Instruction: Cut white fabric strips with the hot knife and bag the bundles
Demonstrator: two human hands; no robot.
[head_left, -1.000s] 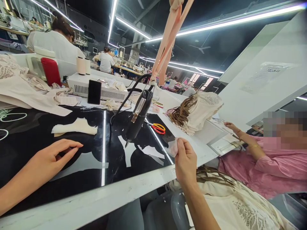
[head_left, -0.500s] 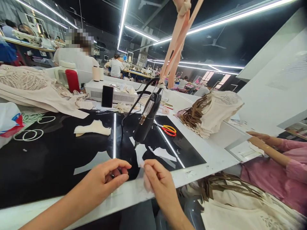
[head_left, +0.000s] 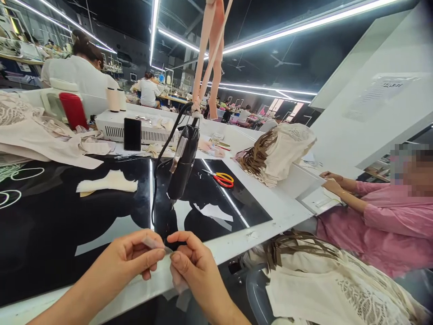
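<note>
Close together at the table's front edge, both hands pinch a thin, whitish translucent piece [head_left: 154, 243]. My left hand [head_left: 133, 257] has one end between thumb and fingers. My right hand [head_left: 196, 264] grips the other side, and part of the sheer material hangs below its fingers. Just beyond them, a black handheld tool [head_left: 183, 158] hangs tip down from pink fabric straps [head_left: 208, 58], with a black cord attached. White cut pieces [head_left: 214, 211] lie under and beside its tip. To the left, a grey translucent shape [head_left: 108, 234] lies flat on the black mat [head_left: 43, 243].
Red-and-yellow-handled scissors [head_left: 223, 179] and folded cream fabric [head_left: 107, 181] lie on the mat. Behind stand a phone [head_left: 132, 134], a white vented box [head_left: 154, 135] and a red bottle [head_left: 72, 110]. Garment piles [head_left: 287, 153] sit right, near a person in pink [head_left: 382, 225].
My left hand has come over to the right hand and now pinches the translucent piece too. The camera view has turned slightly right.
</note>
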